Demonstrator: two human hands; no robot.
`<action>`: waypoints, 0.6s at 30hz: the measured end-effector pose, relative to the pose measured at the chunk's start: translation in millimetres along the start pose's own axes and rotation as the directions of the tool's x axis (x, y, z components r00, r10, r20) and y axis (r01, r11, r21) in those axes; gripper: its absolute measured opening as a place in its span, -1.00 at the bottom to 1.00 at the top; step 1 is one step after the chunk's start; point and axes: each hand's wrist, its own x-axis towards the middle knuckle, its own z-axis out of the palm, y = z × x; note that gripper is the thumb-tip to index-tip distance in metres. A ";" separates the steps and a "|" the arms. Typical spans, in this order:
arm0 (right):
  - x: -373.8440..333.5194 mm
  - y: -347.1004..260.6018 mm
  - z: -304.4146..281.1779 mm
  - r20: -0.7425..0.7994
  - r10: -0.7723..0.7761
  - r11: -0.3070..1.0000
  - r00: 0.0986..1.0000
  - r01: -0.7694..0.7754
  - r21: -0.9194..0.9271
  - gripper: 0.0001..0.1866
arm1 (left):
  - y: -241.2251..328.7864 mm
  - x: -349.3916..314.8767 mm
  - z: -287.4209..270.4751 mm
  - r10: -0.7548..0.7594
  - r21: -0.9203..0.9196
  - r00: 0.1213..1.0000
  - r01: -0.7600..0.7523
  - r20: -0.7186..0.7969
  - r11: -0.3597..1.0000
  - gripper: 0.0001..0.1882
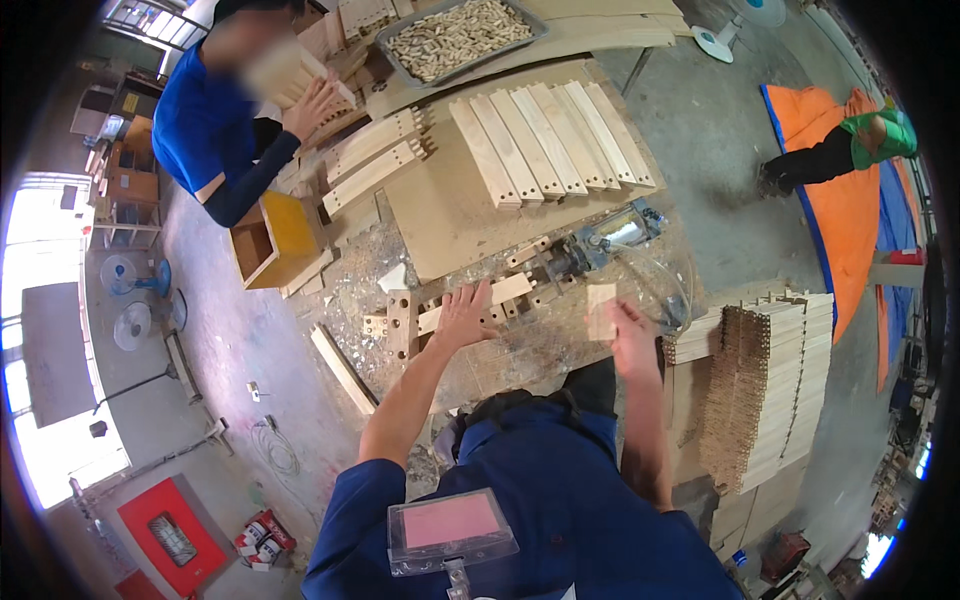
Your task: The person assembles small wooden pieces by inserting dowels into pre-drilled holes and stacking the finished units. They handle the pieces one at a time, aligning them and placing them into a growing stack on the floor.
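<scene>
My left hand (465, 316) lies with its fingers spread over a pale wooden slat (512, 288), which sits in a wooden clamping jig on the worktable. A block with round holes (402, 325) stands upright at the jig's left end. Beyond the slat's right end is a metal pneumatic cylinder (598, 243) with hoses. To the right of the jig, my right hand (630, 328) pinches a small flat wooden piece (602, 311) and holds it up above the table's near edge. The underside of my left palm is hidden.
Several slats (545, 140) lie in a row farther back, near a metal tray of wooden dowels (460, 40). A tall stack of slats (770, 390) stands at right. A co-worker (215, 130) handles boards beyond a yellow box (275, 240). Another person (850, 150) is at far right.
</scene>
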 end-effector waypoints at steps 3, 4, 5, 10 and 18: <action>-27.4 32.2 24.6 0.081 0.137 0.990 0.987 -0.133 -0.054 -0.73 | -1.5 -6.1 3.2 -0.051 0.025 0.998 0.050 0.025 0.998 0.13; -35.2 42.9 28.9 0.125 0.172 0.983 0.977 -0.162 -0.089 -0.72 | -2.4 -6.9 2.5 -0.071 0.021 0.997 0.070 0.042 0.997 0.12; -41.0 52.3 31.7 0.166 0.208 0.974 0.964 -0.188 -0.127 -0.71 | -3.5 -7.3 1.5 -0.073 0.019 0.996 0.072 0.045 0.997 0.12; -55.7 77.1 36.8 0.142 0.267 0.948 0.953 -0.233 -0.215 -0.72 | -10.0 -10.4 3.0 -0.055 0.004 0.998 0.055 0.012 0.998 0.07; -41.8 68.8 51.1 0.102 0.229 0.957 0.968 -0.205 -0.204 -0.71 | -12.2 -7.5 -0.7 -0.049 -0.037 0.996 0.051 0.074 0.998 0.00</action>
